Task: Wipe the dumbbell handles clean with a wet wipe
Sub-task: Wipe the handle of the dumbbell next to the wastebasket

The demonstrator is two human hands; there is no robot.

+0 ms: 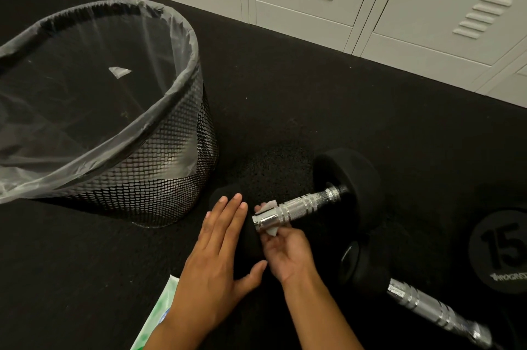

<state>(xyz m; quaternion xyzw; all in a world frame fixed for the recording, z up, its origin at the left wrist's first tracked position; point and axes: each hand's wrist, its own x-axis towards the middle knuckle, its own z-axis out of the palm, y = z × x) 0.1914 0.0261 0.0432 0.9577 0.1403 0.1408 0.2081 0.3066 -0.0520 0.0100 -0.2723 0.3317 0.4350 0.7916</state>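
Head view: left hand (pixel 216 247) lies flat, fingers released, on the near weight to stop the dumbbell (pixel 302 208) rolling on the floor. Right hand (pixel 285 255) pinches the wet wipe (pixel 269 217) around the handle's near end (bin (pixel 182 133) waits beside).

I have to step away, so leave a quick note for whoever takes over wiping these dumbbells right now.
Left hand: open, flat against the near head of the first dumbbell, steadying it.
Right hand: pinching the wet wipe around the near end of that dumbbell's handle.
Second dumbbell lies on the floor to the right, nobody touching it.
Wipe pack sits under the left forearm; lined mesh bin stands to the left.
Done: first handle is underway. How much of it is clean cannot be told.
Left: finish this handle, wipe the second, bin the wipe.
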